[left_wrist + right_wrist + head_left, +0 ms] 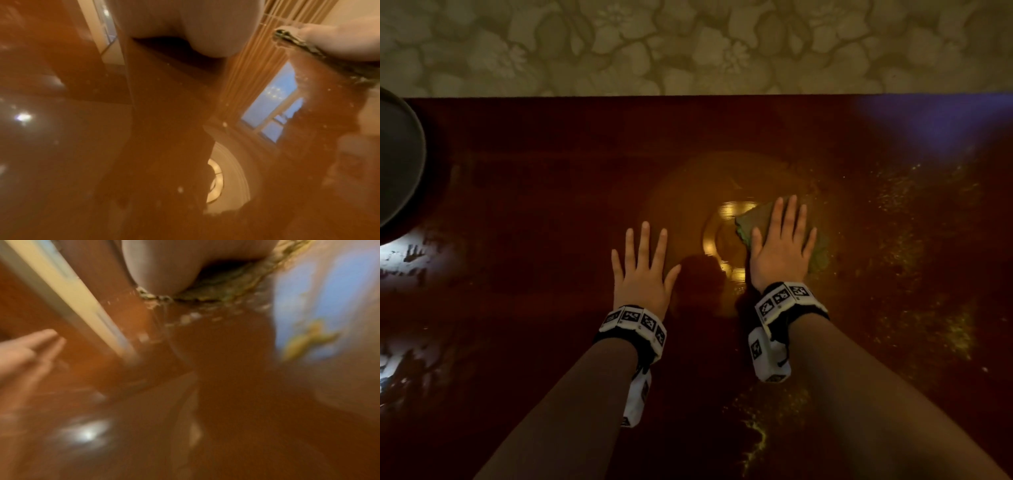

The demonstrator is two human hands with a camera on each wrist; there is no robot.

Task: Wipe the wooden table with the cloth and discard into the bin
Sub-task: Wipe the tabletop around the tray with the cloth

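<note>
A dark, glossy wooden table [551, 212] fills the head view. My right hand [782, 245] lies flat with straight, spread fingers on a green cloth [751, 219] near the table's middle, pressing it down. In the right wrist view the cloth [226, 283] shows under the palm, with pale crumbs along its edge. My left hand [643, 270] rests flat on the bare wood to the left of the cloth, fingers spread, holding nothing. Yellowish crumbs [959, 329] are scattered over the right part of the table, and another patch of crumbs [756, 442] lies near the front edge.
A dark round bin rim [400, 164] shows at the far left edge of the table. Beyond the table's far edge lies a floral-patterned carpet [688, 44]. Bright window reflections [414, 260] sit on the left of the wood.
</note>
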